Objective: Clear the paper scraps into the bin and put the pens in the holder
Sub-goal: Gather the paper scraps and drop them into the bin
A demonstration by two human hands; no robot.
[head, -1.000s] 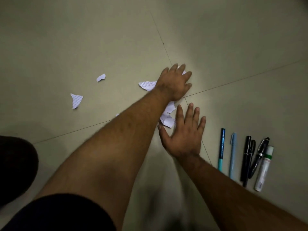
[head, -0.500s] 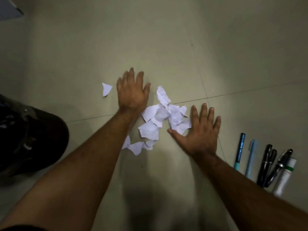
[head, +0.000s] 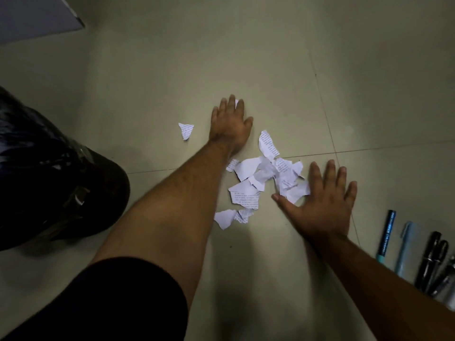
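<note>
On the tiled floor, I keep my left hand [head: 230,123] and right hand [head: 322,203] flat, fingers spread, either side of the paper scraps [head: 261,179], ready to herd them together. One stray scrap [head: 186,130] lies apart; the bin [head: 49,178] waits left, the pens [head: 418,254] right.

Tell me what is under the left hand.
A white paper scrap peeks out between the fingers of the left hand, which lies flat on the floor. Most of that scrap is covered; whether more lie beneath the palm cannot be seen.
</note>
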